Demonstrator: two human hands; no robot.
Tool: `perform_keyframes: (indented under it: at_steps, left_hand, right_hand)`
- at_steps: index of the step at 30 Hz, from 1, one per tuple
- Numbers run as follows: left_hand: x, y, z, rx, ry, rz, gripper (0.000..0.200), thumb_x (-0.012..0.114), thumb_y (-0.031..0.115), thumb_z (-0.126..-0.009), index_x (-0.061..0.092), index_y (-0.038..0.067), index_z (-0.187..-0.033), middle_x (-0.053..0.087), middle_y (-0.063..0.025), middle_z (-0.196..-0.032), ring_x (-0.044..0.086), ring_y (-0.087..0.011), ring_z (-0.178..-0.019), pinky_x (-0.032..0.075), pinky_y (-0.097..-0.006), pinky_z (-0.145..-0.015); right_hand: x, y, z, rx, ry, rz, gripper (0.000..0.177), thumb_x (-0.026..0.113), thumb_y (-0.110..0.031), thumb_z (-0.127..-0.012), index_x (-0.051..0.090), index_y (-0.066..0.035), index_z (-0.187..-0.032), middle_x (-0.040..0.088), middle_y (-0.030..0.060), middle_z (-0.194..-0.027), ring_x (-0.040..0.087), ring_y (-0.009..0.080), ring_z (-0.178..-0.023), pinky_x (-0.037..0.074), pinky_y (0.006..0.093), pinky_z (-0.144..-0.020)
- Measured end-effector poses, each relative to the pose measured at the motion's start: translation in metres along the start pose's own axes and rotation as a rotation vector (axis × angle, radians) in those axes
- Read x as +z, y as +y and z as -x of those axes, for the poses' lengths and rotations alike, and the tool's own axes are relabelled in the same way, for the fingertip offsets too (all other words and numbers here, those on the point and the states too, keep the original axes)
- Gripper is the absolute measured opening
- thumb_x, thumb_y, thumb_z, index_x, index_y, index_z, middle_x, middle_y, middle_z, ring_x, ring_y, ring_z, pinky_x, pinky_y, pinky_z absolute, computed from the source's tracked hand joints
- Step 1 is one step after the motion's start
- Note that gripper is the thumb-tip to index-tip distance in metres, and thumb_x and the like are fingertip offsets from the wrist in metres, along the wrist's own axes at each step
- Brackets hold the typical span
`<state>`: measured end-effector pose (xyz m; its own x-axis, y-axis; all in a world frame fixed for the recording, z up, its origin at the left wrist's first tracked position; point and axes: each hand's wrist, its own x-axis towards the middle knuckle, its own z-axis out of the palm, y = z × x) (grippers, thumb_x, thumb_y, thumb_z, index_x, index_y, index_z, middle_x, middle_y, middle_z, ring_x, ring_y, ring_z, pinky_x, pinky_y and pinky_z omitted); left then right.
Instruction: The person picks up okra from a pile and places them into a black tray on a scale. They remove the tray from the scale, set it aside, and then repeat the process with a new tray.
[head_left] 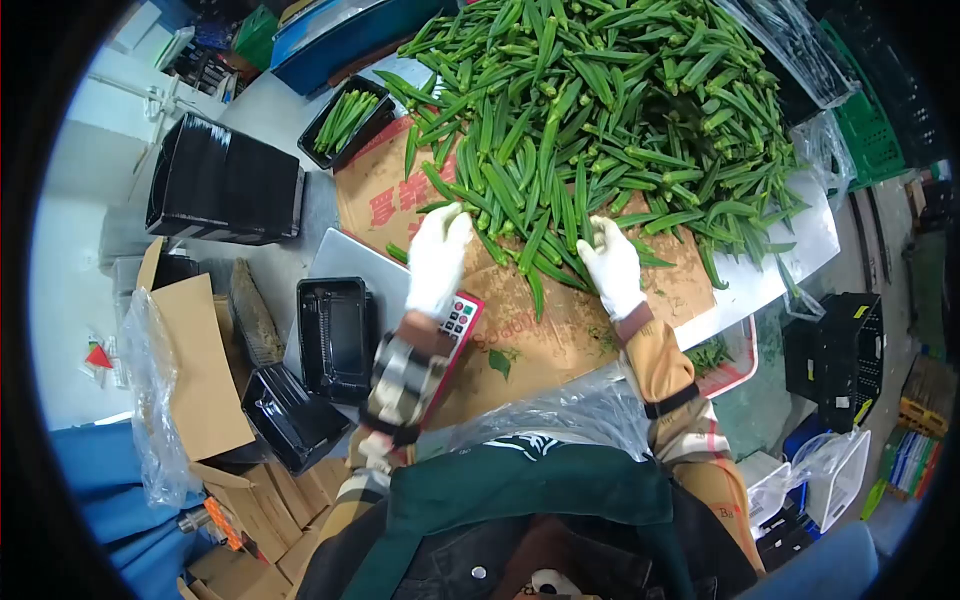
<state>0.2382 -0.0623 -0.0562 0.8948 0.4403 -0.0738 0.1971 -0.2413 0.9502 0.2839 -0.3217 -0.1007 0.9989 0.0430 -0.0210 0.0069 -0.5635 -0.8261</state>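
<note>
A large heap of green okra [600, 130] covers the far part of a cardboard sheet [530, 350]. My left hand [438, 258], in a white glove, is at the heap's near left edge, its fingers bent close to some pods; whether it grips one is unclear. My right hand [612, 265], also gloved, is at the near edge further right, thumb and fingers around the end of an okra pod. Beside my left wrist lies a red-edged keypad device [458, 325]. A black tray [346, 125] at the upper left holds a bundle of okra.
Empty black trays [337, 340] sit at the left, one tilted [290, 415]. A tall black stack [228, 182] stands behind them. Open cardboard boxes [205, 370] are at the lower left. Black [833, 350] and white crates [835, 480] stand at the right, below the table's metal edge.
</note>
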Motion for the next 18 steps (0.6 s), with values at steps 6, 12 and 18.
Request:
perform_keyframes:
  at_steps: [6,12,18]
  left_hand:
    - [0.076,-0.018,-0.049,-0.013,0.088,-0.657,0.059,0.076,0.041,-0.081,0.058,0.0,-0.12,0.058,-0.0221,-0.117,0.059,-0.0384,-0.11,0.05,-0.0472,-0.09]
    - [0.083,-0.003,-0.056,-0.044,0.002,-0.915,0.044,0.076,0.031,-0.082,0.057,0.004,-0.11,0.052,-0.0191,-0.114,0.062,-0.0386,-0.106,0.054,-0.0495,-0.083]
    - [0.054,-0.034,-0.047,0.087,-0.178,-1.064,0.032,0.069,0.015,-0.081,0.055,0.005,-0.109,0.061,-0.0212,-0.106,0.066,-0.0394,-0.099,0.056,-0.0485,-0.082]
  right_hand:
    - [0.036,-0.002,-0.041,-0.156,-0.028,0.476,0.04,0.075,-0.023,-0.082,0.056,-0.003,-0.111,0.061,0.0192,-0.103,0.064,0.038,-0.092,0.053,0.0458,-0.079]
    - [0.036,-0.01,-0.044,0.054,-0.09,0.419,0.056,0.079,-0.025,-0.081,0.047,-0.004,-0.123,0.059,0.0208,-0.107,0.065,0.0423,-0.092,0.053,0.0478,-0.079]
    - [0.009,-0.003,-0.038,0.239,-0.189,0.27,0.055,0.076,-0.024,-0.076,0.052,0.001,-0.119,0.066,0.0274,-0.11,0.065,0.0433,-0.101,0.053,0.0467,-0.088]
